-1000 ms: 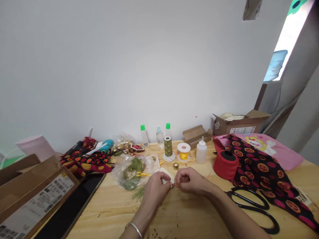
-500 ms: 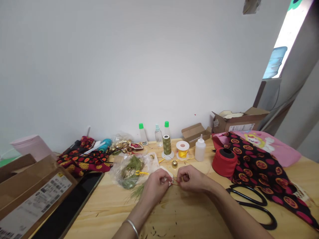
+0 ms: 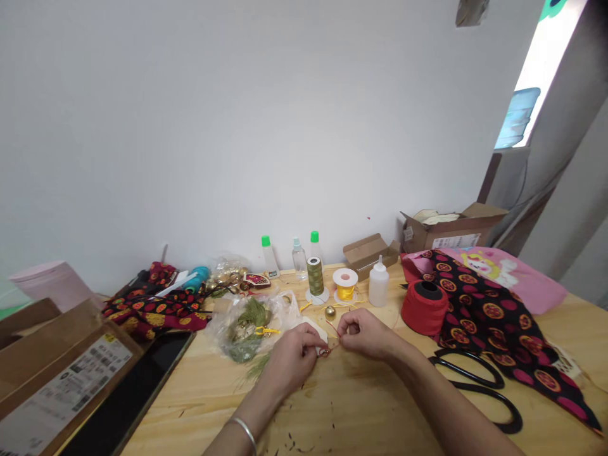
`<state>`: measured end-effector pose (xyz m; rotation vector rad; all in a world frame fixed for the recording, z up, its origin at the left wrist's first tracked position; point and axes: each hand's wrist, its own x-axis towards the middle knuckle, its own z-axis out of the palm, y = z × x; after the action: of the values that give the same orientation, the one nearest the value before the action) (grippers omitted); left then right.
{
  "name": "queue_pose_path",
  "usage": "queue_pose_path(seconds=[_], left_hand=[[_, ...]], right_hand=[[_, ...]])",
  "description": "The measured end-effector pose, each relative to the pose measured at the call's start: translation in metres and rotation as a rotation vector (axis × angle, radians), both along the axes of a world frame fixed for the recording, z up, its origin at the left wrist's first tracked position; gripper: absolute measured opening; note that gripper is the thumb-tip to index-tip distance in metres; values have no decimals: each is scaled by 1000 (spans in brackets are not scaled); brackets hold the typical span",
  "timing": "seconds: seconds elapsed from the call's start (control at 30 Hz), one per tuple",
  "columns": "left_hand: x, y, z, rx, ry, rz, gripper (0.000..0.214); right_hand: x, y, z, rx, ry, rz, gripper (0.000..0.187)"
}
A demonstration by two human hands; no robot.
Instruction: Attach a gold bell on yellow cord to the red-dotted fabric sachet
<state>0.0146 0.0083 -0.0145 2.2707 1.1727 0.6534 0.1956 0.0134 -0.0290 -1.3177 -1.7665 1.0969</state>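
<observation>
My left hand (image 3: 295, 349), with a silver bangle on the wrist, is closed in a pinch at a small loop of red cord (image 3: 325, 352). Facing it, my right hand (image 3: 365, 332) pinches the same thin cord, and a short end sticks up from the fingers. A white flat piece (image 3: 317, 330) lies partly hidden behind my left fingers; I cannot tell whether they grip it. Just beyond the hands sits a gold bell (image 3: 330, 312). Strands of a green tassel (image 3: 259, 367) show left of my left hand.
Behind stand a green thread cone (image 3: 315, 278), a yellow cord spool (image 3: 346, 286) and a squeeze bottle (image 3: 379, 285). To the right are a red thread cone (image 3: 424, 308), black-handled scissors (image 3: 494, 396) and patterned cloth (image 3: 494, 310). A plastic bag (image 3: 223, 329) and cardboard box (image 3: 71, 373) lie left.
My right hand has turned slightly, and the red cord's loop and upright end now show more clearly between the hands. The whole view has shifted a little.
</observation>
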Motion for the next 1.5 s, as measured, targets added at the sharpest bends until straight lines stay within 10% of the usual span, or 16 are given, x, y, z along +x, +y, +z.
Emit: queue_pose_path(seconds=[0.33,0.83,1.5], left_hand=[[8,-10,11,137,11,-58,19],[-4,10,-12,-274,-122,80,20],[-4,4,-1,-120,128,96,23]], right_hand=[[-1,-1,2,15,18,13,10],[4,2,-1,-17,18,13,11],[4,-4,7,-47,21,56,12]])
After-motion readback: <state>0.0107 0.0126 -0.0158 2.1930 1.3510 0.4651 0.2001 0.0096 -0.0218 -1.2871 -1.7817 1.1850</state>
